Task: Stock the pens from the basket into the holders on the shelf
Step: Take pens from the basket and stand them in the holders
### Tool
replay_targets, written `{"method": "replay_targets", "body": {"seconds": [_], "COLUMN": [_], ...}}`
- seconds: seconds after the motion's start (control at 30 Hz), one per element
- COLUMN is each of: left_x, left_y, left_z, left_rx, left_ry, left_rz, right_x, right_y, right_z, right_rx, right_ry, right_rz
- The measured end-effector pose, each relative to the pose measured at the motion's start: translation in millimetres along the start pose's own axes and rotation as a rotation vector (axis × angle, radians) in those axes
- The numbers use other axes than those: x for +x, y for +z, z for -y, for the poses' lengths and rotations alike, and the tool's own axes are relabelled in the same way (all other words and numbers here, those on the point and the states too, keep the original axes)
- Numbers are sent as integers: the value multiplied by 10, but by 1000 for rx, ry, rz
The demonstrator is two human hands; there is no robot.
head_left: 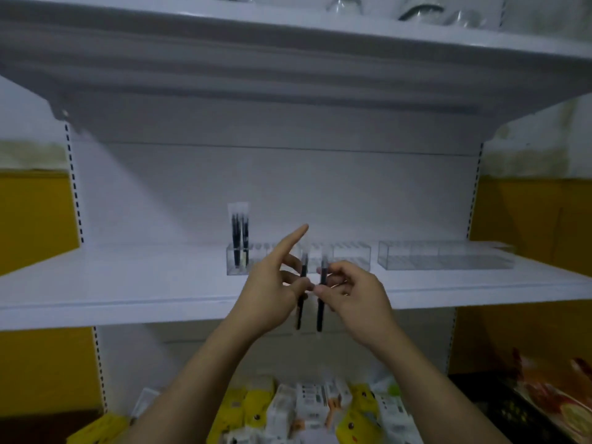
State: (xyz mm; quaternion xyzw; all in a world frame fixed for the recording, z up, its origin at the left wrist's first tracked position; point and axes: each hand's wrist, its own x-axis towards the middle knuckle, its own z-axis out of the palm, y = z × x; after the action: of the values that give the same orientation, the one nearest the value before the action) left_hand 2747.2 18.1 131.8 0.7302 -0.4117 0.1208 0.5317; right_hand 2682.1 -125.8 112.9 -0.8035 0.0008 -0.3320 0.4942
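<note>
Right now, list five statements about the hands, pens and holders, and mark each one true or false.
1. The left hand holds the left pen and the right hand holds the right pen. True.
2. The left hand's index finger is curled in. False: it sticks out straight, pointing up.
3. The right holder is packed with pens. False: no pens show in it.
4. A pen pack stands upright at the left end of the left holder. True.
5. Both held pens sit in a holder. False: they are held in front of the shelf edge.
</note>
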Motion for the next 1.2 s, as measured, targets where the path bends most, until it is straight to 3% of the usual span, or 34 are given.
{"method": "replay_targets", "body": {"seconds": [0.13,0.33,0.5,0.87,1.2], "left_x": [279,715,1101,1607,1693], "left_y": [-212,-499,-722,-796,-819], "left_z": [-13,49,127,541,753], "left_rx": [18,114,258,508,545], "left_ry": [4,41,85,134,143], "left_rz": [-1,-168,-274,-214,-310], "right_x": [331,892,1371,1987,2174], "right_y": [34,149,357,733,937], "right_z": [149,247,225,-21,-156], "right_rx": [-41,-150,-119,-25,-7], "right_ry": [-36,-179,-263,-365,-337], "right_rz": [29,55,-23,-133,-142]}}
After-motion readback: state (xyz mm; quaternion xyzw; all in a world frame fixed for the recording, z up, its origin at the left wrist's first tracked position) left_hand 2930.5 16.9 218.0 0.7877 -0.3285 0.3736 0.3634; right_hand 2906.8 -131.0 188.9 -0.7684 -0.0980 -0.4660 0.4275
